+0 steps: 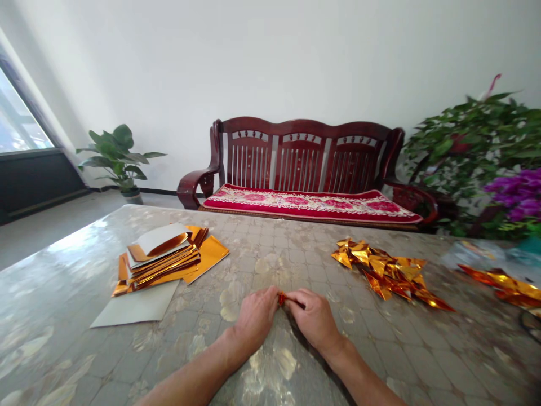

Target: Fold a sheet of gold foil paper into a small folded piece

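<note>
Between my two hands, low over the middle of the table, is a small piece of shiny orange-gold foil paper (282,298), mostly covered by my fingers. My left hand (260,310) closes on its left side, with the fingers pressed together. From the right, my right hand (313,316) pinches the same piece between thumb and index finger. To the left lies a stack of gold foil paper sheets (164,265) with pale backs. Folded gold foil pieces (384,268) with pointed ends lie heaped to the right.
A patterned glossy cover spreads over the table (203,349). More folded foil (502,282) and a clear plastic bag (473,255) lie at the far right. Behind stands a dark wooden bench (300,152) with a red cushion, flanked by a potted plant (120,155) and leafy greenery (460,141).
</note>
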### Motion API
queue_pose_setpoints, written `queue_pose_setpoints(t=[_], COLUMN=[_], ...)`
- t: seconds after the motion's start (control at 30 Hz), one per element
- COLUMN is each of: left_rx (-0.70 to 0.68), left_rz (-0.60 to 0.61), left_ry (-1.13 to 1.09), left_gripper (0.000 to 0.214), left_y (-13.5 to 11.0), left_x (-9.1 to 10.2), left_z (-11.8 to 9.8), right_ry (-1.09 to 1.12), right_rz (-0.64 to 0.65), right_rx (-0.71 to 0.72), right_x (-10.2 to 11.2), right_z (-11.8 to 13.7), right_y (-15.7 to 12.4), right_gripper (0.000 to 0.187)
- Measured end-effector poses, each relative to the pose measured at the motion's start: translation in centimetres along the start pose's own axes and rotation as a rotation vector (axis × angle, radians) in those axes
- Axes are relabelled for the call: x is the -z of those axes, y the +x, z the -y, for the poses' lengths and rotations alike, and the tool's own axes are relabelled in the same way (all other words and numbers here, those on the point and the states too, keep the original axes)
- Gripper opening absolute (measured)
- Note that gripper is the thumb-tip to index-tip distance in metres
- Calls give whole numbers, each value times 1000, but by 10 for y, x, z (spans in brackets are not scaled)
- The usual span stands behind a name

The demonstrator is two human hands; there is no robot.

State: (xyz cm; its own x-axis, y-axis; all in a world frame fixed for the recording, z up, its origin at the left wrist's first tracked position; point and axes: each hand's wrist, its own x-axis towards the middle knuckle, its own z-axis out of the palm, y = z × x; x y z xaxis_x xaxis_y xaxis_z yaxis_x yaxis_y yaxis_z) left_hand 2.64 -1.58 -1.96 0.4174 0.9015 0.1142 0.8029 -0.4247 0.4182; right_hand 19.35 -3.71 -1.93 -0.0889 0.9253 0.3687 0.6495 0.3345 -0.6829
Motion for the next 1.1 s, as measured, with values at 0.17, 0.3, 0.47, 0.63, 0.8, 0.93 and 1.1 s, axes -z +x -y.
queue_pose_setpoints(t=[0.17,0.3,0.47,0.63,0.8,0.93,1.1], left_rx=[38,39,-7,-70,-86,-116,-55], left_rz=[17,29,2,-6,-15,-4,3], left_ry=[22,17,18,16,40,48,-44], left_gripper=[24,23,23,22,22,23,27], left_y=[0,1,-1,-6,-9,-5,6], left_x=[2,2,-3,-4,-7,-6,7], left_z=[-6,-8,-4,-3,-7,-5,6], right_ry=[-18,-68,-100,-113,-116,-130,-144], right_rz=[-30,-53,-46,-44,-70,-69,-9], right_rx=[7,20,72,138,167,127,46], right_x=[-3,-7,-8,-6,-7,-9,-1], right_z=[4,8,9,11,12,8,-3], right_y=[-1,-1,-5,-8,-11,-8,4], right_gripper=[20,24,27,29,29,27,28])
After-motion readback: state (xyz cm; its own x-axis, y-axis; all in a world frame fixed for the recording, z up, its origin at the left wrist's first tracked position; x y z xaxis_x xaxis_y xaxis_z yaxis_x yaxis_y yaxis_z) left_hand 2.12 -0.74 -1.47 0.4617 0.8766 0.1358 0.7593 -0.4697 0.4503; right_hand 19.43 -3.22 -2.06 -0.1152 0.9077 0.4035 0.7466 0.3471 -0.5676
